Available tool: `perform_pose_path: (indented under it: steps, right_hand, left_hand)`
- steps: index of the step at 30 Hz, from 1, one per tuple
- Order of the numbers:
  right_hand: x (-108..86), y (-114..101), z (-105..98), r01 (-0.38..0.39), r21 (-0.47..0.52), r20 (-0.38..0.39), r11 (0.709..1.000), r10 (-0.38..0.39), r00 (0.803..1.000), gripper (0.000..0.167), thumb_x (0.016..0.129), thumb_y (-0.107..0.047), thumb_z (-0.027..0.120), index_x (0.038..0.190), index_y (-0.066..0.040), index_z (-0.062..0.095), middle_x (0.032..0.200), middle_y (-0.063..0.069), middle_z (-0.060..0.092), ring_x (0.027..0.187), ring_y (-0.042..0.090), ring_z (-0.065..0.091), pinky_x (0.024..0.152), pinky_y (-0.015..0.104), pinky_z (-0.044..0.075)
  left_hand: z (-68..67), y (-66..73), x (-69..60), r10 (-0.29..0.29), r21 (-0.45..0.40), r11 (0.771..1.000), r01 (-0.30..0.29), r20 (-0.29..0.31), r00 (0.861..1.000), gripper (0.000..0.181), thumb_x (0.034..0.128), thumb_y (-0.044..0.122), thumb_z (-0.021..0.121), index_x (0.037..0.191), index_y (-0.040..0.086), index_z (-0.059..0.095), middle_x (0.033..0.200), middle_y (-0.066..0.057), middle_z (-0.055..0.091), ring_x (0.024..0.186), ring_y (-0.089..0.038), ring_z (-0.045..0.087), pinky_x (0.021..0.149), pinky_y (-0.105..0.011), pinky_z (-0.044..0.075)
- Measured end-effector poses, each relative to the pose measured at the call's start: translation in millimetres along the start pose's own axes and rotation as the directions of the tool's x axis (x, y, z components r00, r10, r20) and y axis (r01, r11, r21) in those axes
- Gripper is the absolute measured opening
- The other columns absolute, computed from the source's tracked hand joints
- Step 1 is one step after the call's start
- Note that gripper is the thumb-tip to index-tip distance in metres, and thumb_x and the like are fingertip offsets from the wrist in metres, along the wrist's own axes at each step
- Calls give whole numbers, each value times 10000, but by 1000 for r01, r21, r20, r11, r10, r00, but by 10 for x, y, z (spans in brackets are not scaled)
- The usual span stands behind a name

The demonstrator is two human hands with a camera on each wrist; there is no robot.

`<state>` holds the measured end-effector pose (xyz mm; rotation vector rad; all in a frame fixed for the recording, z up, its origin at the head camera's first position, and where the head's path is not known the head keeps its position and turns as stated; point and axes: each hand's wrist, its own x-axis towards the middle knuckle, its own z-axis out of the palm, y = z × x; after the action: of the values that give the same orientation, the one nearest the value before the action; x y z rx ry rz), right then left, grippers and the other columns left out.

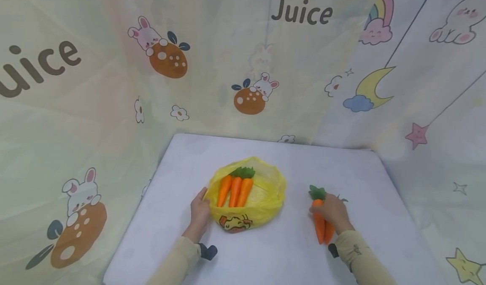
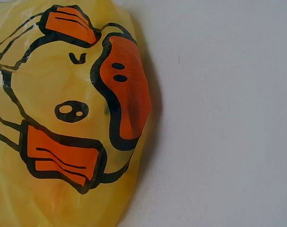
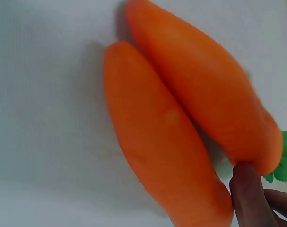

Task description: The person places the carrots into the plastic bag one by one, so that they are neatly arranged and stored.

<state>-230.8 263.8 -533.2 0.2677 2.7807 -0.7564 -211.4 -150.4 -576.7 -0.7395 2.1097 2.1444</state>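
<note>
**Yellow bag with three carrots; two more carrots at the right hand**

Item: one yellow plastic bag (image 1: 263, 217), standing open near the middle of a white table (image 1: 281, 255). On its 6 o'clock side, a printed cartoon face (image 2: 72, 111) in black line with orange patches.

Contents: three bagged carrots (image 1: 235, 192), orange, side by side towards the bag's 9 o'clock wall; tips towards 6 to 7 o'clock, green leaves (image 1: 243, 172) towards 12 to 1.

Left hand (image 1: 200, 213): grips the bag at its 9 o'clock edge; some fingers hidden.

Loose pair: two carrots lying on the table, well apart from the bag, between its 3 and 4 o'clock; tips towards 6 o'clock. The left loose carrot (image 1: 319, 230) is nearer the bag, the right loose carrot (image 1: 329, 233) just beside it.

Right hand (image 1: 333, 211): pinches the left loose carrot near its leafy end, one finger between the pair.

Wear: beige sleeves (image 1: 176, 253); a black wrist device (image 1: 208, 251) at the left cuff.

Backdrop: pale cloth (image 1: 212, 31) with rabbits, stars and, towards 12 to 1 o'clock, the word "Juice" (image 1: 302, 12).
</note>
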Motion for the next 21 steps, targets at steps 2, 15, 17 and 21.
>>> perform_pose_path:
  steps: [2,15,17,21]
  right_hand:
    - [-2,7,48,-6,12,6,1000,6,1000,535,768,-224,800,1109,138,605,938,185,669,837,324,601,786,497,532]
    - [9,16,197,-54,55,62,997,51,997,699,742,-231,844,1264,147,571,1079,213,656,904,330,579,812,474,533]
    - [-2,-15,203,-94,112,111,989,82,990,715,747,-227,849,1286,143,561,1118,222,646,904,317,585,799,446,548]
    - [-5,-67,226,-156,262,201,952,104,974,743,787,-229,853,1360,117,529,1265,266,597,941,295,630,790,407,599]
  left_hand:
    - [-1,3,-3,-1,-1,1000,1,0,1000,562,1014,-18,334,1575,5,299,1632,-201,259,1483,-379,266,1188,-515,279]
    - [-1,11,-3,8,7,1000,-8,2,1000,561,1013,-21,331,1573,-2,300,1632,-206,255,1487,-383,253,1190,-517,271]
    - [3,14,-6,7,8,1000,-7,2,1000,559,1014,-20,331,1572,-2,302,1632,-206,256,1487,-383,254,1190,-519,272]
    - [10,15,-13,12,10,1000,-12,4,1000,558,1015,-20,329,1572,-1,302,1632,-205,256,1488,-384,250,1190,-521,272]
